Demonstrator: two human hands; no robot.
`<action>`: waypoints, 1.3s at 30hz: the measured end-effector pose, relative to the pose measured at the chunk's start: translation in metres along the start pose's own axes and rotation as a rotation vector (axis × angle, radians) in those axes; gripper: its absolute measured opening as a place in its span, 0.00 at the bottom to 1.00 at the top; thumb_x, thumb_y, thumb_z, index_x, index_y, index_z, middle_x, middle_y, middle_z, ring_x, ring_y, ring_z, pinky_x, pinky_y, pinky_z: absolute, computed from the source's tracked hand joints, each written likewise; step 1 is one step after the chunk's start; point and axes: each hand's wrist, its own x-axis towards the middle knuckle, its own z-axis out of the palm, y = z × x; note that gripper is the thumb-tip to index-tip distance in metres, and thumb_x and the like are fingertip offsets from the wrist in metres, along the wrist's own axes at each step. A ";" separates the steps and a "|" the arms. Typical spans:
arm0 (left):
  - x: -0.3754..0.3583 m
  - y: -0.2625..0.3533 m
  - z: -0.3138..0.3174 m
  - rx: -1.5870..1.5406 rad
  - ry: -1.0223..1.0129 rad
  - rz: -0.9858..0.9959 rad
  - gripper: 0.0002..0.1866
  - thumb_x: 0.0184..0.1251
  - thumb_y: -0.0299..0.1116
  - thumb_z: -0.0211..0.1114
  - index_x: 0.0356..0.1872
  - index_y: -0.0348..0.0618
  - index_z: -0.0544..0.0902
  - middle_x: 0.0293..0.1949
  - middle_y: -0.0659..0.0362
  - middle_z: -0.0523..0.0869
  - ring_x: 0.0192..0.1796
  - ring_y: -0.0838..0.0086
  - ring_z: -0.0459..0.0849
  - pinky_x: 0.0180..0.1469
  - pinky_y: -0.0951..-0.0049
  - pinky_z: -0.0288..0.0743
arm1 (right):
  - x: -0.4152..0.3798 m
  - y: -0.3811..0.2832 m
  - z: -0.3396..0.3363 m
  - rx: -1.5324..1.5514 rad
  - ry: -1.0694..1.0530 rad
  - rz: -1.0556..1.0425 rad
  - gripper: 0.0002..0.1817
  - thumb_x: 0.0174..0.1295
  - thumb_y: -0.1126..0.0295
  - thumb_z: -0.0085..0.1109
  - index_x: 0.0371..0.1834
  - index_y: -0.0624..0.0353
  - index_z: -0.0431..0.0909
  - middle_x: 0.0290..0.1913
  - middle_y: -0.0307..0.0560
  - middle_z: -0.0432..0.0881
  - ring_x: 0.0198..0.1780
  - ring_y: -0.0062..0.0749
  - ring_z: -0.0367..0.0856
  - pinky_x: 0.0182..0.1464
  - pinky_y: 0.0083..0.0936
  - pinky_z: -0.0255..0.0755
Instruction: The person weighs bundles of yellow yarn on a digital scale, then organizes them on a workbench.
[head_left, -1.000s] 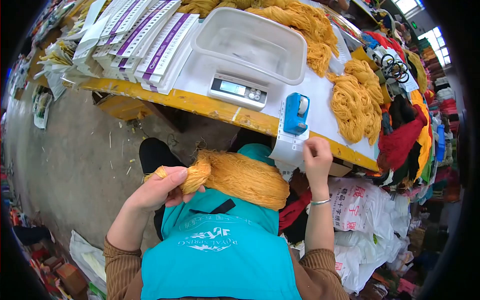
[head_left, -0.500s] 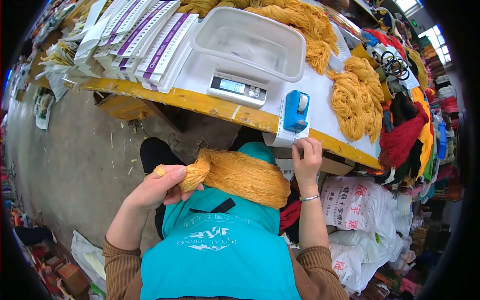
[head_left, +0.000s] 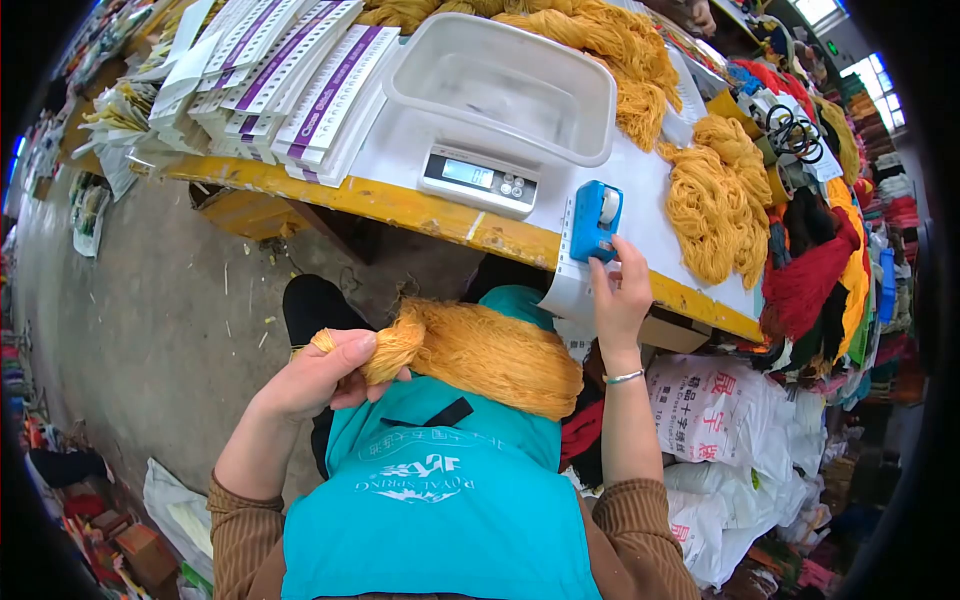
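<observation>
My left hand (head_left: 325,372) is closed around one end of a hank of golden-yellow thread (head_left: 490,355), which lies across my lap on a teal apron (head_left: 450,500). The rest of the hank stretches to the right. At the table's front edge, my right hand (head_left: 625,295) has thumb and fingertips at the near end of a blue tape dispenser (head_left: 597,222). Beneath the dispenser is a white card with holes (head_left: 568,290), its near end bent over the table edge. Whether the fingers also touch the card is hard to see.
On the yellow-edged table (head_left: 400,208) are a digital scale (head_left: 478,182), a clear plastic tub (head_left: 500,90), stacked purple-striped cards (head_left: 335,95) and more yellow hanks (head_left: 715,200). Black-handled scissors (head_left: 795,135) lie at the right. White printed sacks (head_left: 710,410) stand below. Another person's hand (head_left: 703,15) shows at the top.
My right hand has moved up from the card's near end to the tape dispenser. My left hand keeps its hold on the hank.
</observation>
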 end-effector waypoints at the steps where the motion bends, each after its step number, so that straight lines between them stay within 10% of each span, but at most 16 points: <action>1: 0.000 -0.001 -0.001 -0.001 -0.002 -0.003 0.28 0.81 0.52 0.45 0.44 0.35 0.85 0.23 0.64 0.79 0.16 0.88 0.66 0.17 0.87 0.58 | 0.001 -0.001 0.000 0.013 0.001 0.008 0.24 0.56 0.78 0.69 0.58 0.58 0.77 0.53 0.47 0.81 0.46 0.31 0.82 0.37 0.21 0.77; 13: 0.001 0.000 -0.004 -0.015 -0.013 0.019 0.28 0.81 0.52 0.45 0.44 0.36 0.85 0.24 0.64 0.79 0.16 0.88 0.65 0.17 0.87 0.58 | -0.006 0.001 -0.015 -0.037 0.014 0.044 0.23 0.54 0.75 0.71 0.54 0.58 0.78 0.50 0.50 0.82 0.45 0.40 0.83 0.45 0.29 0.79; 18: 0.002 0.000 -0.006 -0.018 0.002 0.007 0.28 0.81 0.52 0.46 0.44 0.36 0.85 0.23 0.64 0.79 0.15 0.88 0.65 0.17 0.87 0.58 | -0.012 -0.002 -0.033 -0.152 -0.156 -0.146 0.07 0.50 0.77 0.69 0.31 0.59 0.81 0.36 0.44 0.82 0.40 0.42 0.81 0.42 0.33 0.76; 31: 0.006 0.000 -0.007 -0.027 0.066 0.011 0.27 0.80 0.51 0.46 0.50 0.36 0.83 0.27 0.63 0.79 0.16 0.87 0.63 0.18 0.85 0.55 | -0.011 -0.014 -0.025 -0.194 -0.067 -0.293 0.07 0.51 0.81 0.66 0.29 0.59 0.78 0.36 0.45 0.83 0.45 0.45 0.83 0.48 0.37 0.74; 39: 0.017 0.007 -0.008 -0.114 0.026 0.015 0.24 0.78 0.45 0.48 0.56 0.32 0.79 0.30 0.62 0.80 0.18 0.86 0.63 0.18 0.84 0.54 | -0.020 -0.143 -0.018 1.140 -0.389 0.452 0.17 0.58 0.84 0.62 0.51 0.65 0.74 0.55 0.55 0.79 0.51 0.29 0.81 0.59 0.28 0.74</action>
